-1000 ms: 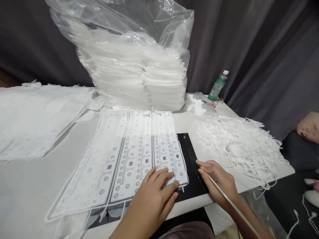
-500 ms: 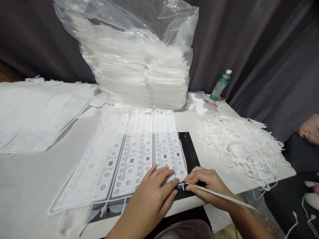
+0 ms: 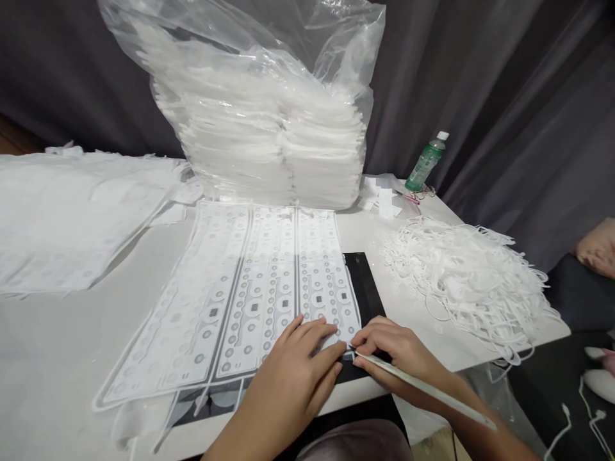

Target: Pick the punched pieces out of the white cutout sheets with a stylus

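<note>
A white sheet (image 3: 168,333) printed with grey rings, wavy lines and dark squares lies across a black flat board (image 3: 368,288) near the table's front edge. My left hand (image 3: 298,365) rests palm down on the sheet's lower right part, fingers spread. Close beside it, my right hand (image 3: 394,349) pinches a slim, flat white tool (image 3: 427,387) near its dark tip. That tip meets the sheet's lower right corner, by my left fingertips. The tool's long end reaches back over my right wrist; its exact kind is unclear.
Behind the sheet stands a clear plastic bag (image 3: 269,141) of stacked white sheets. More white sheets (image 3: 72,218) lie at left. At right is a heap of white strips (image 3: 471,282). A green bottle (image 3: 425,163) stands at the back. Another person's hand (image 3: 598,246) shows far right.
The white tool in my right hand has turned slightly, its back end now lower and its flat face showing more. My left hand stays almost in place.
</note>
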A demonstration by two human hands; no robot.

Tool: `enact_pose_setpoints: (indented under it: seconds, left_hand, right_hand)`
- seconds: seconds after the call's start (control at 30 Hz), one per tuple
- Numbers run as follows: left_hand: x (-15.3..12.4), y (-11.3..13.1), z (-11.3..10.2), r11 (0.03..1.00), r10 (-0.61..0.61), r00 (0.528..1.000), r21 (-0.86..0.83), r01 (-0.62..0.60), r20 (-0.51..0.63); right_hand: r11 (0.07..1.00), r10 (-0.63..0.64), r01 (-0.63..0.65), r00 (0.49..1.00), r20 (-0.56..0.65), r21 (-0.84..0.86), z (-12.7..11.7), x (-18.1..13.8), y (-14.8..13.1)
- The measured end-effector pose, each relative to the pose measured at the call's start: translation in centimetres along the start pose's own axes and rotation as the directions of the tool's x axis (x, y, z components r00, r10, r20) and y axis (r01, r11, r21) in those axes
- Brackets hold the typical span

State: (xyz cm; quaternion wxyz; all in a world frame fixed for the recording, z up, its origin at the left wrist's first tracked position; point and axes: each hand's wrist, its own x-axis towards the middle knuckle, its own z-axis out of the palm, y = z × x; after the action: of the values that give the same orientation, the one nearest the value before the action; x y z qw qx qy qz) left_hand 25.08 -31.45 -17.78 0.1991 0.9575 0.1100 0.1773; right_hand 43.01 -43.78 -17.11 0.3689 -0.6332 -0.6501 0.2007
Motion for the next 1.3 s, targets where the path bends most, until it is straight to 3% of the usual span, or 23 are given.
enact_pose_setpoints:
  seconds: [0.2, 0.27, 0.37, 0.47, 0.6, 0.67, 0.8, 1.03, 1.17, 1.3]
  left_hand:
    - [0.2, 0.0, -0.1, 1.0, 0.017, 0.999, 0.022, -0.017, -0.027]
    - [0.3, 0.1, -0.1, 0.999, 0.022, 0.999, 0.032, -0.021, -0.032]
    - [0.3, 0.1, -0.1, 0.999, 0.023, 0.999, 0.03, -0.022, -0.032]
    - [0.3, 0.1, 0.0, 1.0, 0.012, 1.0, 0.01, -0.012, -0.028]
    - [-0.3, 0.0, -0.3, 0.999, 0.021, 0.998, -0.03, -0.022, -0.051]
    - [-0.9, -0.1, -0.6, 1.0, 0.013, 0.993, -0.023, -0.016, -0.113]
    - [-1.4, -0.3, -1.3, 0.999, -0.007, 0.986, 0.033, 0.013, -0.169]
    - [1.5, 0.5, -0.4, 0.997, 0.021, 0.991, 0.077, -0.01, -0.132]
    - [3.2, 0.8, 0.5, 0.99, 0.083, 0.992, 0.12, -0.072, -0.091]
    - [3.7, 1.2, 0.9, 0.988, 0.062, 0.998, 0.14, -0.058, -0.021]
  right_hand:
    - [0.893, -0.231, 0.172, 0.968, -0.096, -0.416, 2.8, -1.3, 0.8]
    - [0.869, -0.243, 0.183, 0.967, -0.074, -0.46, 3.7, -1.8, 1.1]
    - [0.887, -0.206, 0.148, 0.975, -0.088, -0.438, 4.0, -2.0, 1.8]
    - [0.91, -0.145, 0.027, 0.956, -0.257, -0.413, 2.9, -1.7, 2.2]
    - [0.947, 0.045, -0.189, 0.878, -0.477, -0.259, 0.6, -1.0, 2.0]
    - [0.956, 0.161, -0.252, 0.874, -0.458, -0.146, -0.1, -0.6, 1.5]
    - [0.961, 0.275, -0.258, 0.922, -0.273, 0.096, 0.4, 0.1, 0.8]
    - [0.967, 0.253, -0.228, 0.834, -0.491, 0.11, 1.5, 0.5, 1.3]
    - [0.952, 0.302, -0.285, 0.796, -0.525, 0.115, 1.4, 0.5, 1.4]
    - [0.951, 0.306, -0.281, 0.803, -0.511, 0.128, 1.3, 0.5, 1.5]
